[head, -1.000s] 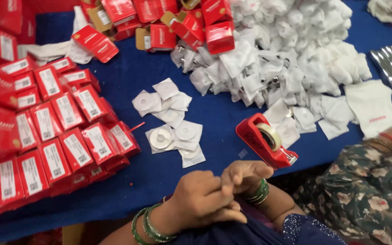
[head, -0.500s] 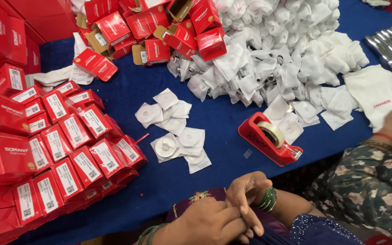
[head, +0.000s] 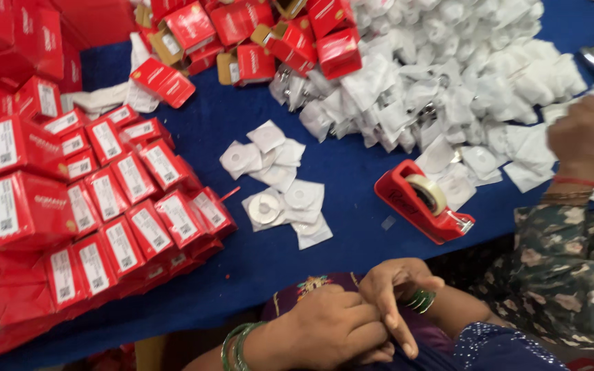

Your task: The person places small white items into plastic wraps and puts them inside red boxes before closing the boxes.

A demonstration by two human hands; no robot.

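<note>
We see bright, even light from above, with only faint shadows under the red tape dispenser (head: pixel 422 200). The white packet pile (head: pixel 448 75) looks washed out. Motion blur softens the co-worker's hand (head: pixel 581 137) and frame edges.

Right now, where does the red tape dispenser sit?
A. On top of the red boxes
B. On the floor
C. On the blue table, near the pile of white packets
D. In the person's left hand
C: the red tape dispenser rests on the blue table, beside the pile of white packets; no hand touches it.
</note>
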